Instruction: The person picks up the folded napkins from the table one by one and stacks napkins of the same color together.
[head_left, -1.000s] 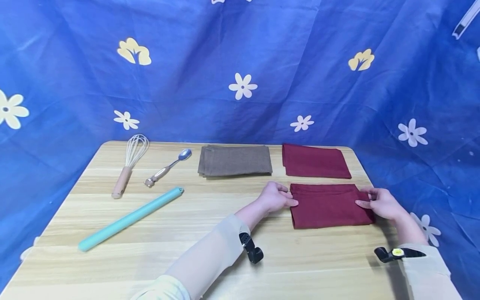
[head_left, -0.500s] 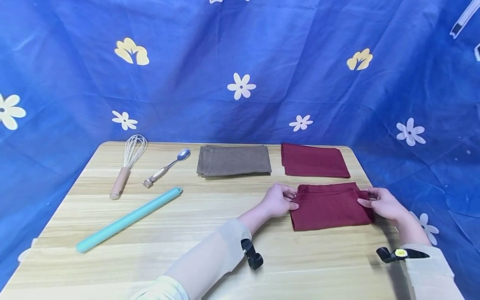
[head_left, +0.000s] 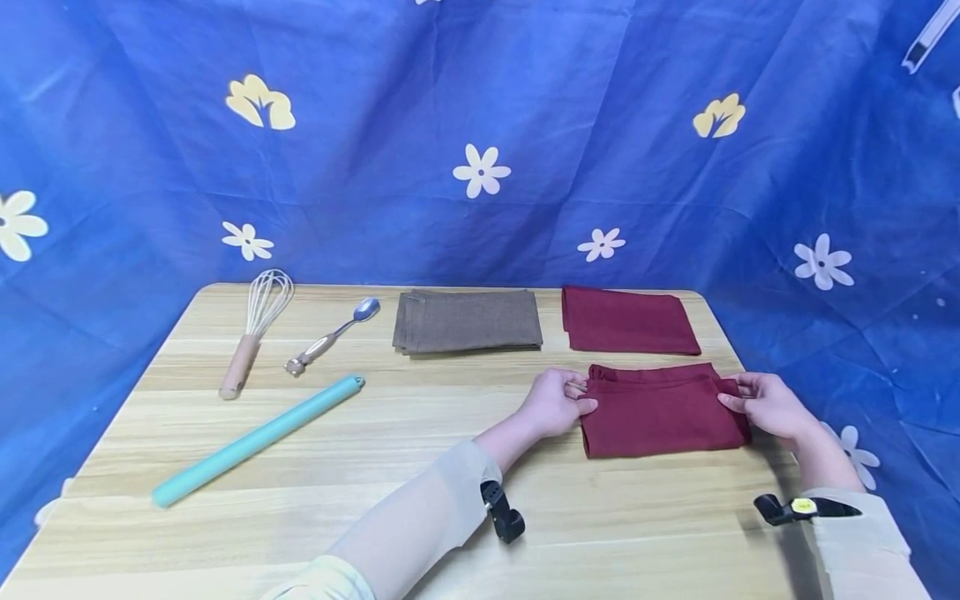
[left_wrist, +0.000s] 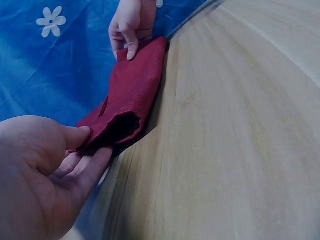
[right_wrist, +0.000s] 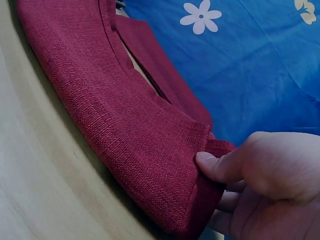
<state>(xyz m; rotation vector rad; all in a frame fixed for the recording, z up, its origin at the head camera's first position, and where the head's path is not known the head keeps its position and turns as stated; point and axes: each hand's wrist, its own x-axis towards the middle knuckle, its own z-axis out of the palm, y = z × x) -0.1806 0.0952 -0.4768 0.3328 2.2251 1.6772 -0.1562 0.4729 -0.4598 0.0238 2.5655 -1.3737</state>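
A folded dark red cloth [head_left: 660, 417] lies at the right of the table, its layers slightly apart along the far edge. At its left end my left hand [head_left: 553, 403] pinches it, thumb on top and fingers beneath; the left wrist view shows the cloth's open fold [left_wrist: 122, 127] beside these fingers. My right hand [head_left: 768, 407] pinches the opposite end, and in the right wrist view its thumb [right_wrist: 215, 166] presses on the top layer near the corner. Parts of the fingers under the cloth are hidden.
Behind it lie a second folded red cloth [head_left: 632, 322] and a folded grey-brown cloth [head_left: 468, 322]. To the left are a whisk [head_left: 257, 333], a spoon [head_left: 333, 336] and a turquoise stick [head_left: 258, 442]. A blue flowered curtain [head_left: 375, 167] hangs behind the wooden table [head_left: 600, 533].
Both hands stay at the cloth's ends. Its far-edge layers have shifted and spread slightly, and the left hand sits a little differently on its end. The other things have not moved.
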